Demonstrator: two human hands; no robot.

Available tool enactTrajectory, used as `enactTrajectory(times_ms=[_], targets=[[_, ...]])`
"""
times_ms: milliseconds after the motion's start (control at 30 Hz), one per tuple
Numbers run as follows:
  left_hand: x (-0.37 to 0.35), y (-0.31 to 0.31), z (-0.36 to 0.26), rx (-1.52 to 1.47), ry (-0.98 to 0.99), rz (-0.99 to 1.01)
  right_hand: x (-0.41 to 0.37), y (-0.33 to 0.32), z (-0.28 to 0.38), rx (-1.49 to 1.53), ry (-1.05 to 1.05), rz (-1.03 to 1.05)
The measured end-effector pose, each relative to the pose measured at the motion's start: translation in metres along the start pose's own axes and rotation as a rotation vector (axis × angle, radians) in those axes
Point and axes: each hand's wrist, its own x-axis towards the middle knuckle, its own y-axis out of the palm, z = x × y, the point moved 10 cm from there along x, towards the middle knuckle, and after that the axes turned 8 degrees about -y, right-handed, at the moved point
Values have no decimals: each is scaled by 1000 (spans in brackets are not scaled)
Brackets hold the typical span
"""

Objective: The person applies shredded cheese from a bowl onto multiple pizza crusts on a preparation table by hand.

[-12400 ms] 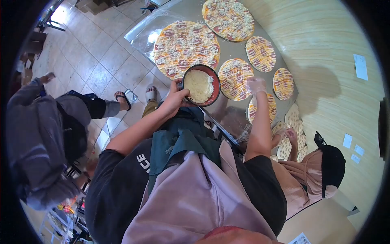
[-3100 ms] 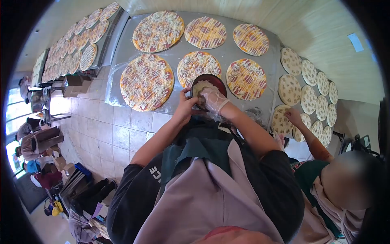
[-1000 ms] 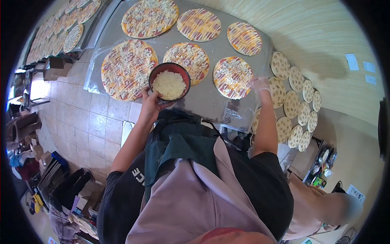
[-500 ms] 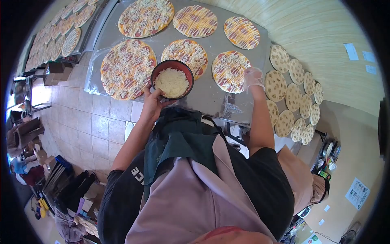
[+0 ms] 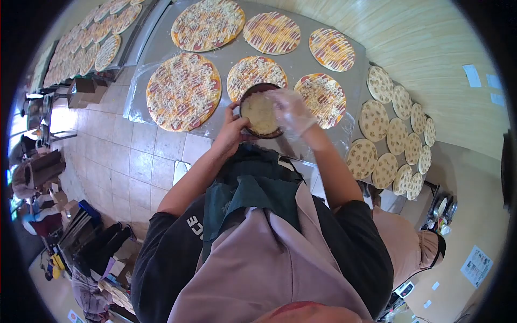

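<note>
Head camera view showed the dark round bowl (image 5: 259,87) above the metal table's (image 5: 302,63) near edge, overlapping the near-middle pizza (image 5: 255,72). The left hand (image 5: 231,130) grasped the bowl's left side, thumb over the rim, fingers along the outside. The bowl looked light and stiff, perhaps slippery, so rim and outer wall together seemed the safest hold; the grated cheese (image 5: 259,114) inside looked soft, loose and easily spilled. The gloved right hand (image 5: 293,113) was at the right rim, too blurred to tell whether it pinched any. It covered part of the near-right pizza (image 5: 327,102); the bowl's underside was hidden.
</note>
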Motion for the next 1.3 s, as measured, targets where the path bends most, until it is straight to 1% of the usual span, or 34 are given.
enactTrajectory(times_ms=[33, 100, 133, 200, 233, 300, 333, 367, 433, 467, 500, 567, 600, 667, 700, 767, 800, 833, 900, 933, 1000, 1033, 1100, 1133, 1167, 1233, 1267, 1300], targets=[[0, 9, -1, 56, 7, 33, 6, 10, 8, -3, -1, -7], [3, 13, -3, 22, -7, 26, 10, 50, 28, -289, -78, 296], [3, 12, -3, 21, -12, 30, 3, 57, 26, -284, -86, 295], [1, 7, -3, 22, -25, 36, -19, 74, 21, -107, -123, 308], [2, 5, 0, 23, -25, 29, -15, 63, 26, -101, -126, 306], [6, 7, 5, 35, -21, 41, -12, 43, 28, -112, -147, 401], [5, 8, 4, 17, -32, 22, -11, 36, 21, -237, -221, 322], [6, 12, 3, 8, -32, 22, -20, 43, 6, -238, -224, 331], [7, 17, -4, 31, 23, 5, -21, 24, -20, -142, -1, 61], [7, 21, -5, 28, 24, 2, -38, 41, -35, -221, 136, 275], [7, 23, -7, 28, 34, -13, -30, 34, -23, -221, 133, 273], [12, 22, -6, 33, 46, -23, -44, 65, -16, -472, 122, 841], [16, 21, -5, 34, 77, -27, -47, 64, -13, -476, 128, 838], [23, 19, 3, 33, 99, -19, -41, 50, 1, -258, 128, 590], [22, 19, 5, 29, 62, -17, -44, 51, 0, -264, 140, 593], [20, 23, 7, 26, 16, -5, -45, 43, -6, -4, 293, 322], [20, 26, 11, 27, -42, 10, -44, 41, -8, 42, 260, 239], [20, 31, 15, 28, -98, 23, -47, 42, -15, 38, 268, 238], [21, 37, 15, 66, -94, 36, -52, 38, -32, 43, 348, 168], [23, 41, 18, 14, -109, 70, -52, 35, -37, 42, 354, 165], [26, 48, 19, -39, -127, 106, -54, 11, -53, 172, 418, -9], [26, 51, 20, -48, -151, 109, -51, 2, -54, 171, 422, -8], [28, 56, 22, -60, -175, 113, -63, 0, -76, 511, 700, -16], [29, 57, 22, -73, -174, 120, -62, -10, -81, 576, 683, -67], [30, 56, 22, -90, -173, 122, -63, -17, -85, 579, 681, -56], [30, 52, 19, -104, -166, 107, -74, -36, -103, 842, 791, -285], [29, 50, 18, -107, -162, 104, -77, -40, -110, 845, 792, -271], [30, 46, 18, -117, -161, 98, -85, -50, -122, 808, 815, -327]])
